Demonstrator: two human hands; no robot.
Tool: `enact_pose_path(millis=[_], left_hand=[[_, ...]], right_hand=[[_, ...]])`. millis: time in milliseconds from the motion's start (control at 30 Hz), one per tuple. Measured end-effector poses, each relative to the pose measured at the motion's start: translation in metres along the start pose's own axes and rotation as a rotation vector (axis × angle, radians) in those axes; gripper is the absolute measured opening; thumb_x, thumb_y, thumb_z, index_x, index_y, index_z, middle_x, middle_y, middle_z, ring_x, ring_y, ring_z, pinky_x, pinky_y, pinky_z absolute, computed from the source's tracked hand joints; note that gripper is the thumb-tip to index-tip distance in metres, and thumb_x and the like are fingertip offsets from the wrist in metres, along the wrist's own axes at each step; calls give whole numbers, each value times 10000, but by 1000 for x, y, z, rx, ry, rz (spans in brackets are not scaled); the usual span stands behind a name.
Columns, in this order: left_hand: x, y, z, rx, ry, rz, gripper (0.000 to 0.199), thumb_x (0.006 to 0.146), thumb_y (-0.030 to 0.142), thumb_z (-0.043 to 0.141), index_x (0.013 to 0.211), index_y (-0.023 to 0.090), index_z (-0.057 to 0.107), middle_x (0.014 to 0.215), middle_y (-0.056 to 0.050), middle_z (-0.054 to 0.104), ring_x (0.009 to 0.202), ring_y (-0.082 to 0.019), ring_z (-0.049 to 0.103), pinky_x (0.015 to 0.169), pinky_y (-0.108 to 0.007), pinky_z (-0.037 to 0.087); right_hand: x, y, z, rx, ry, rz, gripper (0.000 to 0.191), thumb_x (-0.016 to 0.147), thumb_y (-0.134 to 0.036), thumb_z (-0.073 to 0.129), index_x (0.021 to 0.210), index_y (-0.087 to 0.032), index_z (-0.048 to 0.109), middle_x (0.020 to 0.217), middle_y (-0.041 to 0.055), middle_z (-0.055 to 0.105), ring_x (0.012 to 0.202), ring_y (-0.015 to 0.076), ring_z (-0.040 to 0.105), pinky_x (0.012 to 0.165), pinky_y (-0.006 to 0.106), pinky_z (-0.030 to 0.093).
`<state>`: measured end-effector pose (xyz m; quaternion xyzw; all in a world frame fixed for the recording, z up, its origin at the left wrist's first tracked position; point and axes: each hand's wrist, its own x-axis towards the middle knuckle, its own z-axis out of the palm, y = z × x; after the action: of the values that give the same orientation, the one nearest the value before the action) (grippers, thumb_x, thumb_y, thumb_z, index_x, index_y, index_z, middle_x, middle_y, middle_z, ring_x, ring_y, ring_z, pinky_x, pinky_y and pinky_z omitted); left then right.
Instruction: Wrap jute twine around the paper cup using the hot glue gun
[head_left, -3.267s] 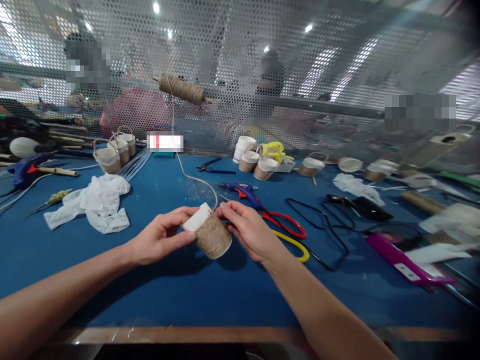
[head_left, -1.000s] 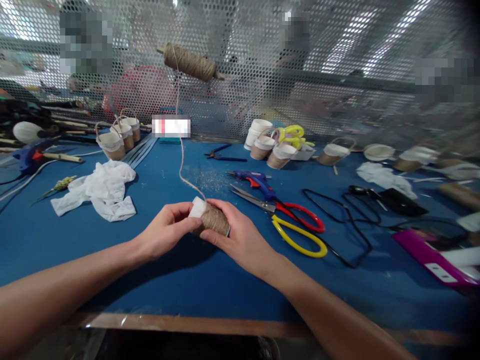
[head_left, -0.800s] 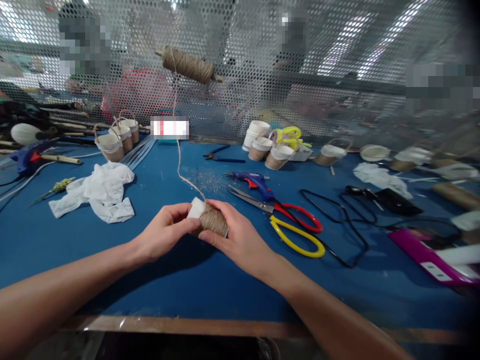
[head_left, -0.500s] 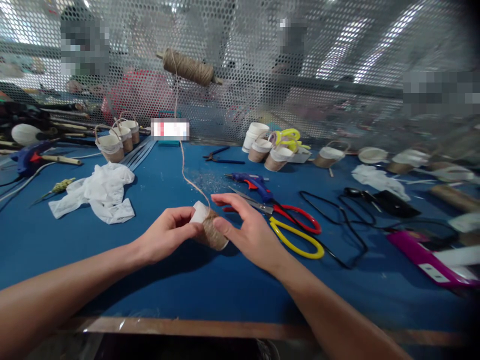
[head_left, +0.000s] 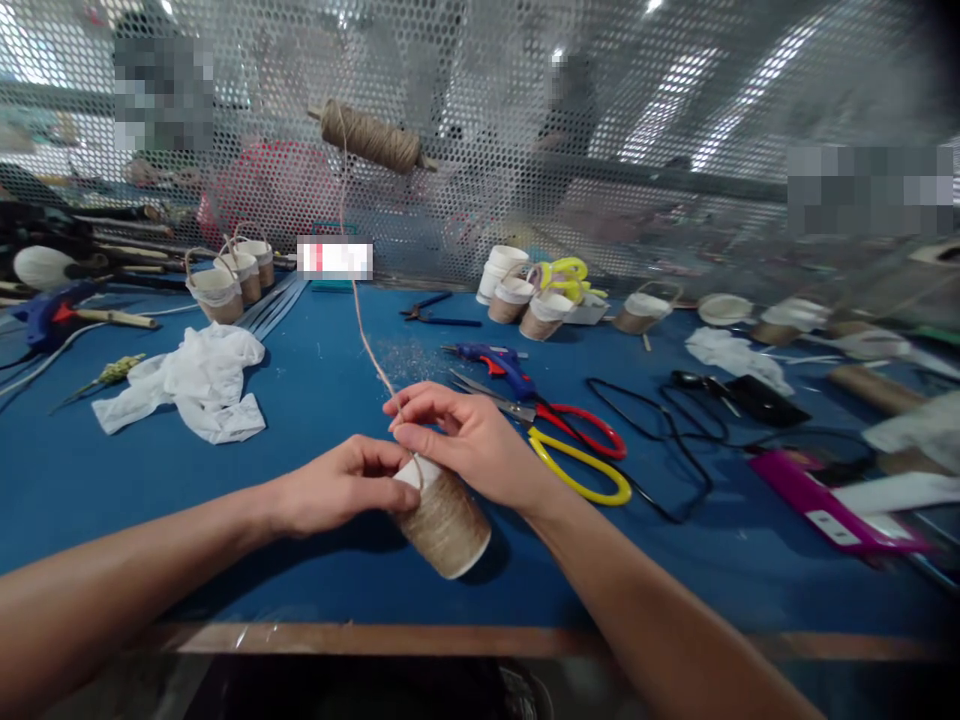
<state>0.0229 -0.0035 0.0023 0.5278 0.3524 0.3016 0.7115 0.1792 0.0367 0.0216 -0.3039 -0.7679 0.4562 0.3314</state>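
Note:
A white cup (head_left: 450, 525), wrapped for much of its length in brown twine, lies tilted near the table's front. My left hand (head_left: 360, 480) grips the cup's left end between thumb and fingers, the thumb close to the twine. Above that end, my right hand (head_left: 461, 430) pinches the twine strand (head_left: 369, 345) between thumb and fingertips. This strand runs up and away to a twine spool (head_left: 371, 138) hung on a rod at the mesh. My left fingertips are partly hidden behind the cup.
Large scissors (head_left: 581, 465) with red and yellow handles lie right of my hands, a blue glue gun (head_left: 499, 365) behind them. Pliers (head_left: 439, 312) rest farther back. White cloth (head_left: 195, 380) lies left. Twine-wrapped cups (head_left: 546, 318) stand at the back. A purple power strip (head_left: 832, 505) is at right.
My right hand has moved left and closed on the twine strand. The cup has come nearer and turned, showing more of its wrapped side. The view has shifted slightly.

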Motion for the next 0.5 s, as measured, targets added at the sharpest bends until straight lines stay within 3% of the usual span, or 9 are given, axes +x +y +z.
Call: enact_pose_path(millis=[100, 200, 300, 400, 500], left_hand=[[-2, 1, 2, -17, -59, -27, 88, 653, 192, 618, 626, 121, 573, 597, 27, 500, 575, -95, 404, 597, -230, 330], [-2, 0, 1, -27, -35, -6, 117, 676, 225, 637, 655, 119, 594, 607, 19, 517, 587, -100, 422, 607, -230, 338], [0, -1, -4, -38, 56, 58, 129, 706, 247, 632, 705, 118, 622, 643, 7, 557, 624, -108, 462, 657, -237, 362], [3, -2, -9, -6, 116, 111, 115, 714, 238, 625, 733, 125, 641, 690, -5, 600, 676, -126, 507, 706, -253, 387], [5, -3, -15, 68, 176, 149, 131, 729, 244, 604, 777, 131, 648, 735, -13, 625, 722, -145, 531, 738, -270, 403]], right_hand=[[3, 6, 2, -102, 21, 138, 111, 785, -274, 586, 814, -170, 612, 855, 25, 657, 798, 128, 614, 742, 274, 496], [8, 13, -10, -236, 108, 245, 175, 844, -297, 500, 842, -148, 592, 775, 34, 658, 668, 123, 615, 612, 255, 505], [15, 22, -42, -383, 263, 332, 219, 881, -307, 437, 903, -136, 572, 835, 63, 647, 692, 136, 613, 608, 265, 504], [25, 35, -80, -570, 415, 457, 223, 879, -287, 471, 1023, -143, 559, 1038, 90, 596, 903, 179, 581, 770, 349, 482], [35, 56, -105, -661, 408, 614, 292, 857, -300, 525, 1115, -164, 533, 1129, 78, 550, 948, 195, 565, 785, 393, 479]])
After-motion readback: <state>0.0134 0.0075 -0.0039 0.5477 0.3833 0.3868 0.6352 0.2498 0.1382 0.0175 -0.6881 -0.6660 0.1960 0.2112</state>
